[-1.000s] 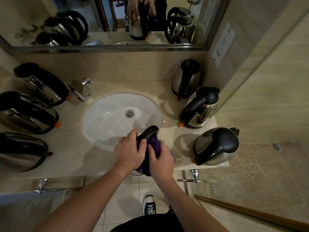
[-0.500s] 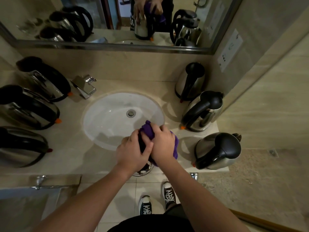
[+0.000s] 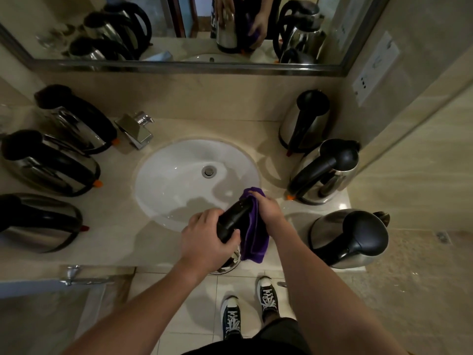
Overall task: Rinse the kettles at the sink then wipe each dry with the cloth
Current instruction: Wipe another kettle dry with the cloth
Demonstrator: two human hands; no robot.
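My left hand grips the black handle of a steel kettle held over the near rim of the white sink. Most of the kettle's body is hidden under my hands; a bit of its shiny base shows below. My right hand holds a purple cloth against the kettle's right side, and the cloth hangs down beside the handle.
Three steel kettles with black handles lie on the counter left of the sink, and three more stand on the right. A chrome tap sits at the sink's back left. A mirror hangs above.
My right hand slid the purple cloth off the top of the handle and down the kettle's right side, baring the black handle. My left hand kept its grip.
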